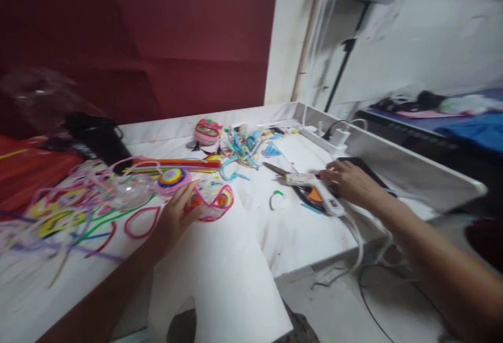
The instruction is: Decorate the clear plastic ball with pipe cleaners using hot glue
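Observation:
In my left hand (178,214) is a clear plastic ball (212,201) with pink pipe-cleaner outlines and orange coiled discs. My fingers wrap its left side, above a white sheet of paper (220,275). At the right, the curled fingers of my right hand (349,180) grip the rear end of a white hot glue gun (302,178). Its handle, with a small red switch, points toward me, and a white cord trails from it. Scissors (275,169) with dark blades lie beside and partly under the glue gun. Blur hides the exact finger contact.
Loose pipe cleaners (94,228) cover the table's left side. Behind are a pink decorated ball (207,131), a tangle of blue pipe cleaners (243,144) and a black object (98,139). A power strip (326,141) sits by the right raised edge. Cords hang over the front edge.

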Tool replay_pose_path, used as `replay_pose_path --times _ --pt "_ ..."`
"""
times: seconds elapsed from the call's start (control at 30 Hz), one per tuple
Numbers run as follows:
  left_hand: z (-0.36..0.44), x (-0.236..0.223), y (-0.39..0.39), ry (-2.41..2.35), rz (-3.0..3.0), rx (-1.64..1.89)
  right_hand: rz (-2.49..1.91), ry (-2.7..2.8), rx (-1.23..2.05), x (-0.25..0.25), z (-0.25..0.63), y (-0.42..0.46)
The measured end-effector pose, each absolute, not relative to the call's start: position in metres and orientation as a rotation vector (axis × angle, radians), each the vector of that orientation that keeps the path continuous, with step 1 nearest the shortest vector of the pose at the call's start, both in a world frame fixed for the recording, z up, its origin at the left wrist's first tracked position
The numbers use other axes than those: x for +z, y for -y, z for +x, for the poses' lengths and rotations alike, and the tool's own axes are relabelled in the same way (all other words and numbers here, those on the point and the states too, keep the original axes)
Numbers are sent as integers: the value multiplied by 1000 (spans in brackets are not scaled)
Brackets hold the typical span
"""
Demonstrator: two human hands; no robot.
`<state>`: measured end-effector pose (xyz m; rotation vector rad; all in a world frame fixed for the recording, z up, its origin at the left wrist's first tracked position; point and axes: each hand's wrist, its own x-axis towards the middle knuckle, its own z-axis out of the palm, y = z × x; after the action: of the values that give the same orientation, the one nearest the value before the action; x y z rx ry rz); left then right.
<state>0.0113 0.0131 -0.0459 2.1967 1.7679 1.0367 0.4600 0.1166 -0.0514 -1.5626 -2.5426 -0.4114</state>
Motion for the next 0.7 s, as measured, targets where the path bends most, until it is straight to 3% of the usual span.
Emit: replay_pose_path --times 0.23,0.47,0.7 --pt "1 -53 -26 -1842 2260 1051 -1923 2415 -331 -13 435 -106" --pt "-10 -58 -26 -1972 2263 913 -2259 1976 -169 -21 411 -80" --pt "-6 -65 -30 -1892 2267 1133 -2159 1998 204 -19 413 -77"
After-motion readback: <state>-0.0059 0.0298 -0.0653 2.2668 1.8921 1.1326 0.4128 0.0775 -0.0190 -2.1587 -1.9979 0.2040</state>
